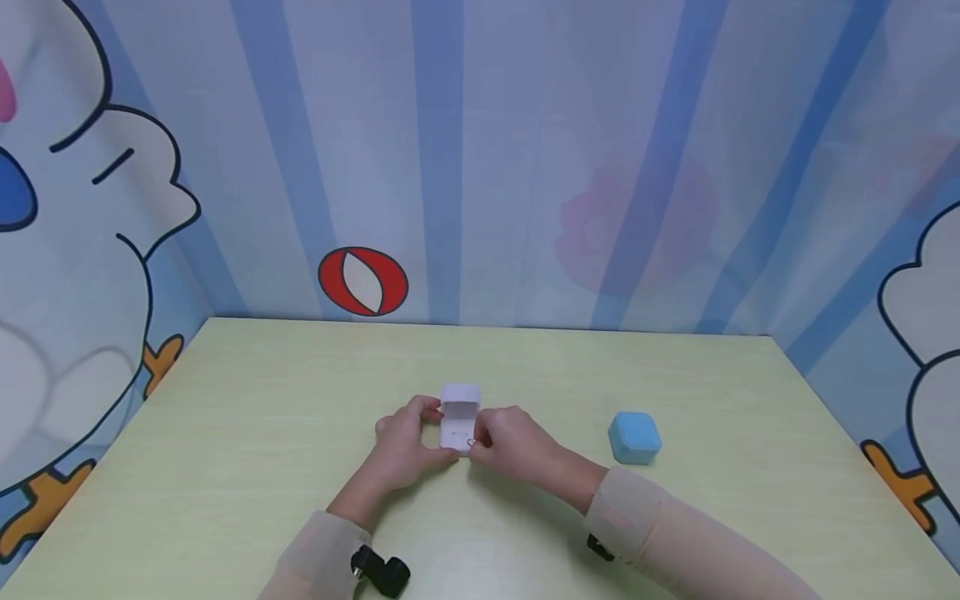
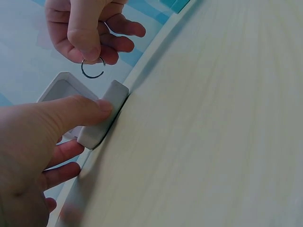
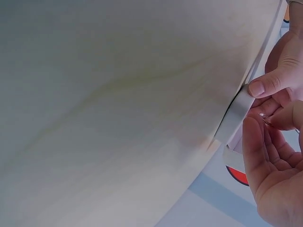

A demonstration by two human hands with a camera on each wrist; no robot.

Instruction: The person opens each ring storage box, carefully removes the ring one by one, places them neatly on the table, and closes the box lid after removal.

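A small white jewelry box (image 1: 459, 427) stands on the table with its lid raised, facing me. My left hand (image 1: 407, 447) grips it from the left; in the left wrist view the thumb presses on the front of its base (image 2: 115, 92). From the right, my right hand (image 1: 517, 444) pinches a thin silver ring (image 2: 91, 77) between thumb and forefinger, close to the box's front right corner. The ring's outline has a gap on one side in the left wrist view. In the right wrist view the fingers hide most of the ring, and a bright glint (image 3: 263, 116) shows at the fingertips.
A light blue rounded box (image 1: 634, 438) sits on the table to the right, beyond my right wrist. The pale wood-grain table (image 1: 300, 392) ends at a blue striped backdrop (image 1: 495, 167) with cartoon prints, which also rises on both sides.
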